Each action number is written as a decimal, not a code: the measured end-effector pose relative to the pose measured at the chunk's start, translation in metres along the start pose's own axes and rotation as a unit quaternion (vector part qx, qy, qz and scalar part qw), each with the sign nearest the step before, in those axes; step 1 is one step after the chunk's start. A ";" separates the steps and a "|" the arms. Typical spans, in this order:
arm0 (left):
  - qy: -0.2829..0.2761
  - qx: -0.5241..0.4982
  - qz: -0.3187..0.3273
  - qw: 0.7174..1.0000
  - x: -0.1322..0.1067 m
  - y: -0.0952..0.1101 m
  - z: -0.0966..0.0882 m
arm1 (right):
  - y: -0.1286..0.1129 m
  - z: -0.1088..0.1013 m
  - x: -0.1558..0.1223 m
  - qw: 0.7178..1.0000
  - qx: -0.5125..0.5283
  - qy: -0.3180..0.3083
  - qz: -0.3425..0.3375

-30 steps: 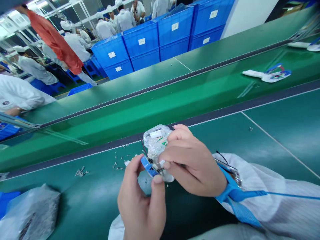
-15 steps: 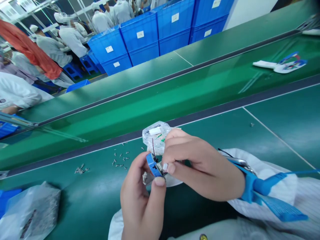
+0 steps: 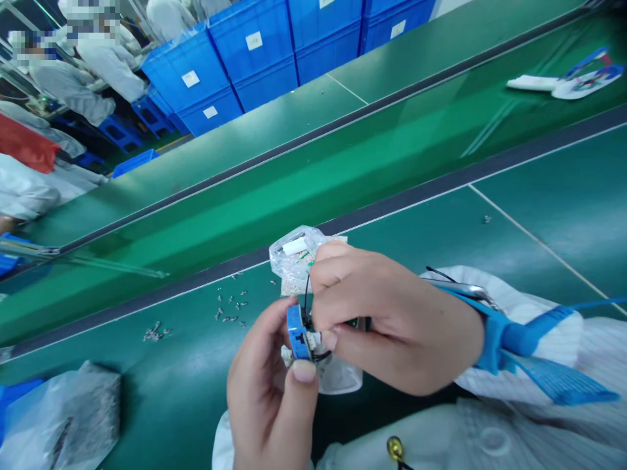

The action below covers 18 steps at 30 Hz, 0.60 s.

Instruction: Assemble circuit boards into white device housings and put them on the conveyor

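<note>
My left hand (image 3: 267, 398) pinches a small blue plastic part (image 3: 295, 333) between thumb and fingers, low in the middle of the view. My right hand (image 3: 392, 320) is closed just to its right, fingertips pressed on a small white connector with thin dark wires at the blue part's side. Behind both hands a clear plastic bag (image 3: 294, 258) with a white piece and a green board inside lies on the green table (image 3: 147, 391). A blue wrist strap (image 3: 509, 339) wraps my right wrist.
Several tiny screws (image 3: 230, 307) lie scattered left of the hands, with a further heap (image 3: 155, 333). A plastic bag of small parts (image 3: 63, 418) sits at lower left. A green conveyor belt (image 3: 343, 170) carries a white and blue item (image 3: 568, 81). Blue crates (image 3: 255, 59) and people in white coats stand beyond.
The view has tilted down and the hands sit a little lower. The blue part has turned more upright in my left hand, and my right fingertips have closed in on its connector.
</note>
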<state>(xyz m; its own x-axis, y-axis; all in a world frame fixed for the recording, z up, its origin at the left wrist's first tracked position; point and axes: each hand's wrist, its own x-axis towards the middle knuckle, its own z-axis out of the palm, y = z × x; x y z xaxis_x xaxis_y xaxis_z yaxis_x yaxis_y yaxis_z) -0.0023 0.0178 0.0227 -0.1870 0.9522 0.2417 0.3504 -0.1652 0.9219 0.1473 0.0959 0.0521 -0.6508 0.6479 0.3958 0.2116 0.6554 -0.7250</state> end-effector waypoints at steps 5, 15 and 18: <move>-0.037 0.014 0.003 0.999 0.003 0.002 -0.007 | 0.002 -0.002 0.001 1.000 0.020 -0.018 -0.009; -0.191 0.243 0.083 0.948 0.004 0.008 -0.017 | 0.005 0.001 0.000 0.998 -0.005 -0.056 0.005; -0.210 0.265 0.046 0.940 -0.002 0.011 -0.011 | 0.006 0.002 -0.001 0.996 0.013 -0.082 0.009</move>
<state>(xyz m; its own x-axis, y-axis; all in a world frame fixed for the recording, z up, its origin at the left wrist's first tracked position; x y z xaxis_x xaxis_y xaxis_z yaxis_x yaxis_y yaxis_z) -0.0084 0.0114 0.0355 0.2056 0.9761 0.0703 0.7758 -0.2063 0.5963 0.1474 0.0985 0.0467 -0.7579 0.5861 0.2864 0.2065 0.6321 -0.7469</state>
